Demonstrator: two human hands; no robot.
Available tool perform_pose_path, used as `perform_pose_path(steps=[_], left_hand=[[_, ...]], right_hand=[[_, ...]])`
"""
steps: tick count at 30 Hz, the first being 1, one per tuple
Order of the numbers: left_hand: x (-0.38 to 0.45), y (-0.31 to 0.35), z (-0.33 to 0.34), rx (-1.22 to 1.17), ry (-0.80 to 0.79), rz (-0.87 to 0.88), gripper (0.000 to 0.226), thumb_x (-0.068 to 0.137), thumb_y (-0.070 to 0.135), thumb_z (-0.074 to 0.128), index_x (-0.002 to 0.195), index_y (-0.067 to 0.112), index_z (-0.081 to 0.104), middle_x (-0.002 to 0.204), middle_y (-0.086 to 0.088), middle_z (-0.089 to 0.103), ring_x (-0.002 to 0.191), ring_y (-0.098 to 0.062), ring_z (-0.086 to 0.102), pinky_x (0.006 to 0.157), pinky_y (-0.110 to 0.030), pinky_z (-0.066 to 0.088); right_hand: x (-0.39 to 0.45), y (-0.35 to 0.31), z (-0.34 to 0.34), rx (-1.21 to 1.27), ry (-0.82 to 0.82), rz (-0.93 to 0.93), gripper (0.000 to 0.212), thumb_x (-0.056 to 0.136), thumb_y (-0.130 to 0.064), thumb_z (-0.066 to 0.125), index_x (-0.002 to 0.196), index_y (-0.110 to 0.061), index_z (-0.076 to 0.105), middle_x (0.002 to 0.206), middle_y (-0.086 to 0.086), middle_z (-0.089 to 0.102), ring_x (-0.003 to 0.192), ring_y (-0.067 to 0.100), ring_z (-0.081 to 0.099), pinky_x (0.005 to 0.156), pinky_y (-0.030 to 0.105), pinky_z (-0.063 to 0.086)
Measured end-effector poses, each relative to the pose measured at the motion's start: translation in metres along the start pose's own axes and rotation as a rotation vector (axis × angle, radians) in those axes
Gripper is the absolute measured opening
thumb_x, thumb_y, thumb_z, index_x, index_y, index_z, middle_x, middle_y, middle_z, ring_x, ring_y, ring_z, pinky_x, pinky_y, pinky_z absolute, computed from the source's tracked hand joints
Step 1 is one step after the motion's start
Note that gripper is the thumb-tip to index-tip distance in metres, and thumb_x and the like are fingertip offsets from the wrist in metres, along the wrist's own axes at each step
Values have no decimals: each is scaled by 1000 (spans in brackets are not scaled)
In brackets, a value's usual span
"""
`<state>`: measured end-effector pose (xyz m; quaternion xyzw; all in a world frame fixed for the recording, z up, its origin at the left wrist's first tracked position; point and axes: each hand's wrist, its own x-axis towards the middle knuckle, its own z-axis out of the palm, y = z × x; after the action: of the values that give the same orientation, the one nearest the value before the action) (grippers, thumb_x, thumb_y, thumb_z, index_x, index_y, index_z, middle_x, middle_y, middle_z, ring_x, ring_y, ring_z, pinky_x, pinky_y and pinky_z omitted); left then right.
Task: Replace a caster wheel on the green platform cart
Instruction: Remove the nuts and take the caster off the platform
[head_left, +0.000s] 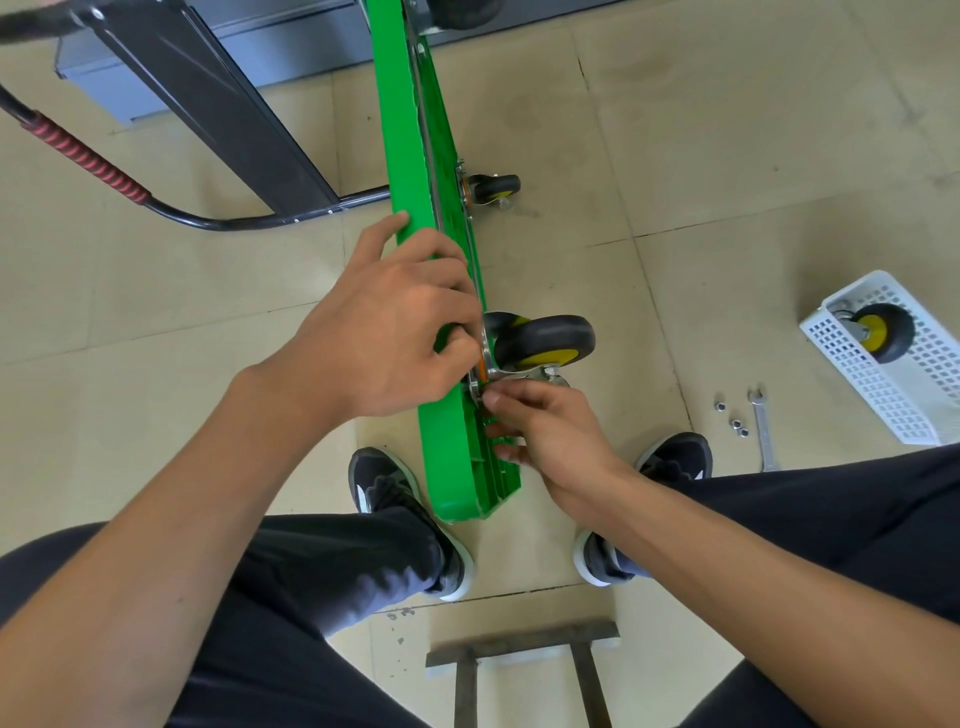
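Both hands work at the near end of the green platform cart (415, 156), which stands on edge on the floor between the person's feet. Right hand (550, 431) has its fingertips pinched at the caster's mounting plate (475, 387), on what looks like a nut or bolt end too small to make out. Left hand (384, 327) wraps over the cart's top edge, thumb and fingers curled round it just beside the caster wheel (545, 340), steadying the deck.

Judging by this, the wheel is being fastened on, or its last fixing loosened; I cannot tell which. Done well, the plate sits flush, each nut is started by fingers and kept straight, and the wrench comes last.

Farther right on the floor lie three loose nuts (730, 415) beside a wrench (762, 426), and beyond them a white basket (883, 395) holding another wheel (883, 332). A second mounted caster (491, 189) sits farther along the cart. The bolt holes are hidden behind the fingers, and the cart's far end is cut off.
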<state>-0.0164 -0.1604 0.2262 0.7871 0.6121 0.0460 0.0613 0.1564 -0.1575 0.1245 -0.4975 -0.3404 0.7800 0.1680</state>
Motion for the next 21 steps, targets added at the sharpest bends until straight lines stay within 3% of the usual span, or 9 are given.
perform_pose_path(steps=[5, 11, 17, 21], left_hand=[[0, 0, 1, 5, -1, -3, 35, 84, 33, 41, 79, 26, 75, 89, 13, 68, 113, -17, 54, 115, -52, 22], [0, -1, 1, -4, 5, -2, 34, 83, 33, 41, 79, 26, 75, 89, 13, 68, 113, -17, 54, 115, -52, 21], [0, -1, 1, 0, 5, 4, 34, 83, 33, 41, 79, 26, 75, 89, 12, 68, 113, -17, 54, 116, -52, 22], [0, -1, 2, -2, 14, 8, 33, 83, 31, 42, 78, 26, 74, 89, 13, 68, 113, -18, 54, 115, -53, 22]], right_hand=[[-2, 1, 1, 90, 12, 40, 14, 93, -8, 67, 105, -14, 73, 89, -1, 72, 78, 15, 62, 68, 29, 52], [-4, 2, 1, 199, 23, 63, 17, 90, 2, 67, 102, -10, 68, 79, 0, 70, 70, 14, 63, 61, 26, 52], [-3, 1, 4, 258, -6, 37, 6, 89, -8, 72, 93, -12, 69, 82, 0, 72, 74, 16, 62, 69, 30, 52], [-2, 2, 6, 246, 35, 5, 7, 89, -3, 71, 92, -8, 67, 82, 0, 74, 84, 18, 68, 76, 32, 56]])
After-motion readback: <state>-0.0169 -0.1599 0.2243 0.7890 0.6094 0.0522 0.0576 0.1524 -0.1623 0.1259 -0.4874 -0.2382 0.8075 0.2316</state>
